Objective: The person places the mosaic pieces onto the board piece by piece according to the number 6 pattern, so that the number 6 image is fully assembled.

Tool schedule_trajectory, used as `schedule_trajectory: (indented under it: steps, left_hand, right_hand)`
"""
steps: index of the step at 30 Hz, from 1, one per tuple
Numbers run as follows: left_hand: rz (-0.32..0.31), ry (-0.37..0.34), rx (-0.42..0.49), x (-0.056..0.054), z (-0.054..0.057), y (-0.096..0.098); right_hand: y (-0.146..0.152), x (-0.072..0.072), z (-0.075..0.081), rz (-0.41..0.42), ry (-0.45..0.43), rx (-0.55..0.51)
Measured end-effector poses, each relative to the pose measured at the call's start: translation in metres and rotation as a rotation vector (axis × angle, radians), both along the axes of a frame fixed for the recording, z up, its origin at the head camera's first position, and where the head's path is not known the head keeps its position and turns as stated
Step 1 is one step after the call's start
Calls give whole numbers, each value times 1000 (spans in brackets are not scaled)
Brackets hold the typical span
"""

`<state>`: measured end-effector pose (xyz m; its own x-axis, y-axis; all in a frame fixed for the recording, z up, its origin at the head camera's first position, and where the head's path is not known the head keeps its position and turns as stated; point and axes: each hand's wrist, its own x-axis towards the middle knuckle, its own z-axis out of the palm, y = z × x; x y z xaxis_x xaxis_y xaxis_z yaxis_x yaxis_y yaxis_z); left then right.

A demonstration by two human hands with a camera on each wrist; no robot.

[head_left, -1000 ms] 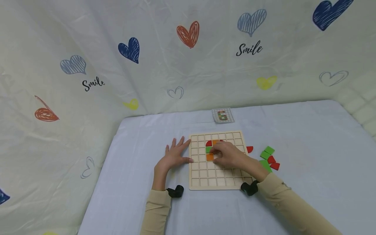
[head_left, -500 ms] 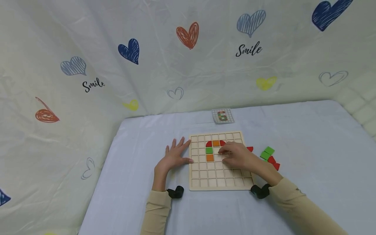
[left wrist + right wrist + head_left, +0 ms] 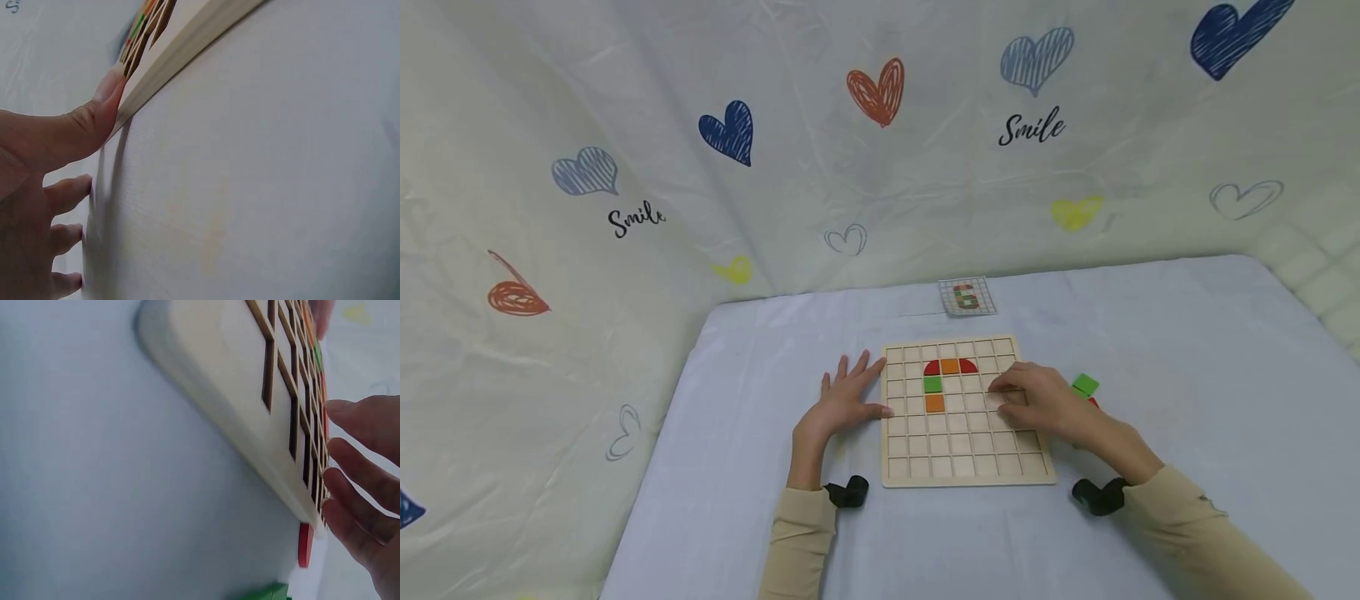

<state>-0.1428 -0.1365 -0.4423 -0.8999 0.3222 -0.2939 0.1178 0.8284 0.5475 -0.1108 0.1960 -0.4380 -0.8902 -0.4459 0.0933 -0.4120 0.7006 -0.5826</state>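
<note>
A wooden grid board (image 3: 925,471) lies on the table. Set in its cells are an orange square tile (image 3: 950,367) between two red quarter-round tiles (image 3: 968,366), with a green square tile (image 3: 932,384) and another orange square down the left side. My left hand (image 3: 841,402) spreads its fingers at the board's left edge; in the left wrist view its thumb (image 3: 103,103) touches the rim. Over the right part of the board hovers my right hand (image 3: 1045,404), fingers loosely bent and nothing held. The right wrist view shows its fingertips apart, close over the grid.
Right of the board lie loose tiles, a green one (image 3: 1086,384) and a red one (image 3: 305,545) among them, partly hidden by my right hand. A small pattern card (image 3: 967,297) lies behind the board. A printed curtain (image 3: 775,192) hangs at the table's back edge.
My right hand has moved right from the tiles in the middle, uncovering the upper right red tile, and now covers part of the loose tiles. My left hand stays at the board's edge.
</note>
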Motion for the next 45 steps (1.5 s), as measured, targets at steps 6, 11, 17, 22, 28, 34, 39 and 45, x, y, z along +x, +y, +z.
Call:
schedule_trajectory:
  steps: [6,11,17,22,28,34,39,45]
  left_hand:
    - [-4,1,2,-1,-2,-1]
    - [-9,4,5,-2,-2,-2]
    - [-9,1,-8,-2,-4,-2]
    - [-9,8,-18,-3,-6,-1]
    - [-8,10,-18,-3,-5,-2]
    - [-3,2,-29,-3,-6,-2]
    - [-2,4,-34,-2,-5,-1]
    - [-4,6,-30,-4,-6,-2]
  right_hand:
    - [15,5,2,-2,32,-9]
    - [28,6,1,7,119,-27]
    - [46,6,-1,-23,139,4]
    - [61,7,0,-77,83,47]
    - [75,7,-1,-131,43,79]
    - [87,8,-6,-133,80,83]
    - [96,8,-11,-118,158,92]
    - [101,8,-13,-122,161,90]
